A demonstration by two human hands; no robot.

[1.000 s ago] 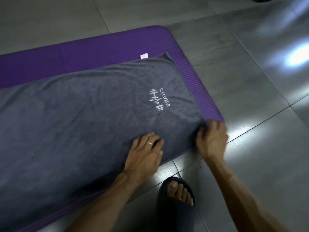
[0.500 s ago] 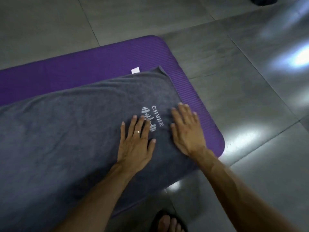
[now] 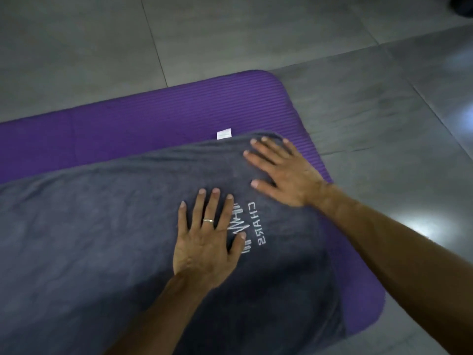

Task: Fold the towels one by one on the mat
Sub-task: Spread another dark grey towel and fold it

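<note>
A dark grey towel (image 3: 97, 226) with a white embroidered logo (image 3: 249, 226) lies spread along the purple ribbed mat (image 3: 153, 116). A small white label (image 3: 224, 134) pokes out at its far edge. My left hand (image 3: 207, 239), with a ring on one finger, presses flat on the towel just left of the logo, fingers straight and spread. My right hand (image 3: 279, 170) lies flat near the towel's far right corner, fingers spread toward the far edge.
Grey floor tiles (image 3: 384, 111) surround the mat, with bright light reflections on the right. The mat's rounded right end (image 3: 371, 303) sticks out past the towel. A dark object (image 3: 462, 6) sits at the top right corner.
Both hands slid away from me across the towel, from its near edge to the middle and far corner. My right hand let go of the near corner and now lies flat.
</note>
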